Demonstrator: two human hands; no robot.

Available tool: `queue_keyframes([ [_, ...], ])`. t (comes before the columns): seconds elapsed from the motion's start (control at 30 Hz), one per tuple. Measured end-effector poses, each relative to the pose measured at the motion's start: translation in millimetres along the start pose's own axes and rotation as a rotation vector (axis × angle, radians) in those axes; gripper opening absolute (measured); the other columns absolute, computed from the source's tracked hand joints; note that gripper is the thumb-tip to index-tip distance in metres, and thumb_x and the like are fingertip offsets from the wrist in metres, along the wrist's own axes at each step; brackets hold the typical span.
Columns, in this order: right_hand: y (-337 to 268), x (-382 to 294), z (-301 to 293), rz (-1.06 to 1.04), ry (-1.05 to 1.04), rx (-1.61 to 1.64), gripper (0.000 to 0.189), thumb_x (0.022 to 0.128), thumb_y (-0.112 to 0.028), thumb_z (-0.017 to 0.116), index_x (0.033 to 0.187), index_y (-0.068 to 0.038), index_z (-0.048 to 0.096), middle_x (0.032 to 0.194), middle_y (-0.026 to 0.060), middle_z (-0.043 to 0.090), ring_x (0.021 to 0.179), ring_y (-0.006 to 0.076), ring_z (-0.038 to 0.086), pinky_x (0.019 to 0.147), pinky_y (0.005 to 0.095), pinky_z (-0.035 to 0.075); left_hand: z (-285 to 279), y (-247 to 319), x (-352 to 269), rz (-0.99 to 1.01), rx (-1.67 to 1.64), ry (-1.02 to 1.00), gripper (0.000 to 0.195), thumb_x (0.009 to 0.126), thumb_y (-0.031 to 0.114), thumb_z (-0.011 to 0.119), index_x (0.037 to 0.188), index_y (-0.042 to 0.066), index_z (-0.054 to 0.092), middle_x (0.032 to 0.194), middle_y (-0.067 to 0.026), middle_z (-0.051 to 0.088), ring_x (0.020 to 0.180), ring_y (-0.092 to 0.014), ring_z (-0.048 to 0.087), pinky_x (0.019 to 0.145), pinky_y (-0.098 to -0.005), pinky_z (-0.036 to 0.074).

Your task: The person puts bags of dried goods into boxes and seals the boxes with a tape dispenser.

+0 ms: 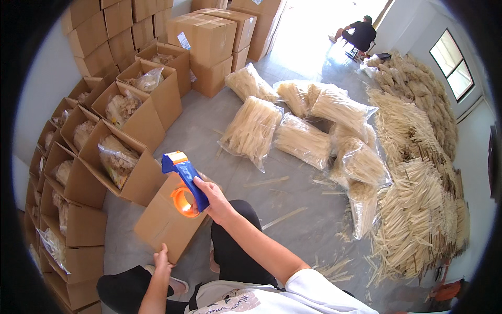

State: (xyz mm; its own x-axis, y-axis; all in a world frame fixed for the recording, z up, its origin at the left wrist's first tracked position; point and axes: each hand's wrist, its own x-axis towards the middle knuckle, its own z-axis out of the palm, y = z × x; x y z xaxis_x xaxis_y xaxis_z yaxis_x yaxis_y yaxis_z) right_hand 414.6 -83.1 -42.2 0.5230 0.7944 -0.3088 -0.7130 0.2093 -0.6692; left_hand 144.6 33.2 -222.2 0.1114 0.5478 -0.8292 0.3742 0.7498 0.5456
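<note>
My right hand [213, 198] grips the blue handle of a tape dispenser [192, 180] with an orange hub, and holds it above a brown cardboard box [168, 227]. The dispenser's cutting end points to the upper left. My left hand [162, 260] grips the near corner of that box, which is tilted in front of my knees. A centre seam runs along the box's upward face. Whether tape lies along it I cannot tell. The box's underside is hidden.
Open cartons [121, 157] holding bagged dried strips line the left, with stacked closed boxes [204, 35] behind. Clear bags of pale dried strips [255, 129] lie ahead on the floor. Loose strips [408, 219] are heaped along the right wall. A seated person [359, 33] is near the bright doorway.
</note>
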Motion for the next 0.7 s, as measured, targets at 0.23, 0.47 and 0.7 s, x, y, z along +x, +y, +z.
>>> queue_keyframes([
  [0.23,-5.8,-1.3,5.0,0.01,0.028,-0.086,0.034,0.09,-0.037,0.054,0.093,-0.004,0.062,0.067,-0.0029,0.053,0.054,0.0061,0.051,0.047,0.0229,0.047,114.8,-0.5,4.2,-0.299,-0.44,-0.54,0.043,0.095,0.038,0.037,0.131,0.013,0.038,0.135,-0.0098,0.041,0.125,-0.03,0.04,0.1,-0.0527,0.033],
  [0.47,-3.0,-2.4,-7.3,-0.041,0.157,-0.055,0.039,0.093,-0.04,0.045,0.07,-0.009,0.052,0.05,0.0036,0.047,0.043,0.0167,0.048,0.052,0.0314,0.044,120.6,113.5,-29.5,0.482,0.026,-0.831,0.045,0.092,0.015,0.049,0.133,0.005,0.036,0.127,-0.0125,0.05,0.12,-0.027,0.046,0.098,-0.0416,0.041],
  [0.7,-3.9,2.8,-6.8,-0.026,0.109,-0.092,0.038,0.093,-0.04,0.045,0.073,-0.009,0.054,0.049,0.0047,0.048,0.044,0.0183,0.048,0.056,0.0347,0.046,46.9,238.9,-18.1,1.613,0.924,0.66,0.04,0.074,0.015,0.066,0.111,0.002,0.056,0.112,-0.0238,0.055,0.11,-0.035,0.051,0.092,-0.0434,0.04],
])
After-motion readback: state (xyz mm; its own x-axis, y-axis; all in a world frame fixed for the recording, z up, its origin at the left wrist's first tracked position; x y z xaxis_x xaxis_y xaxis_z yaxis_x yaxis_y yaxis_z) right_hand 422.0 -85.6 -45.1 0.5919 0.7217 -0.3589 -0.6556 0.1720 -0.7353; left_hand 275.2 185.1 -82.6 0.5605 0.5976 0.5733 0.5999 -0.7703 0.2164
